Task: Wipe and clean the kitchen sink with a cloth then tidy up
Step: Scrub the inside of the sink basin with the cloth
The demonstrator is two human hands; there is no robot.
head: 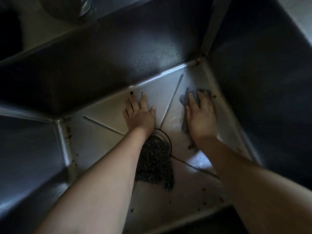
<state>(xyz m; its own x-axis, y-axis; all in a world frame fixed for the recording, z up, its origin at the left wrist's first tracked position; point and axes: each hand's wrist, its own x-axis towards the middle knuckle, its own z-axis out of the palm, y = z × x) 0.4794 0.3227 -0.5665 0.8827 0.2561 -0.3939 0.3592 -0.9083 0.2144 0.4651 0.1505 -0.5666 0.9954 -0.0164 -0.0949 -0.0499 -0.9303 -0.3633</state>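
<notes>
I look down into a deep steel sink (pixel 104 114). My right hand (pixel 200 115) presses flat on a grey-blue cloth (pixel 184 102) on the wet floor near the far right corner; the cloth shows beyond the fingertips and along the hand's left side. My left hand (pixel 140 114) rests flat on the sink floor, fingers spread, holding nothing, just beyond the drain (pixel 164 137). A dark, coarse scouring pad (pixel 154 164) lies over the drain, partly under my left forearm.
Brown crumbs dot the near right floor (pixel 212 198), the left corner seam (pixel 69 132) and the far right edge (pixel 214 96). Dark specks mark the back wall (pixel 152 56). Steep walls close in on all sides. A round metal object (pixel 84 5) sits on the ledge, top left.
</notes>
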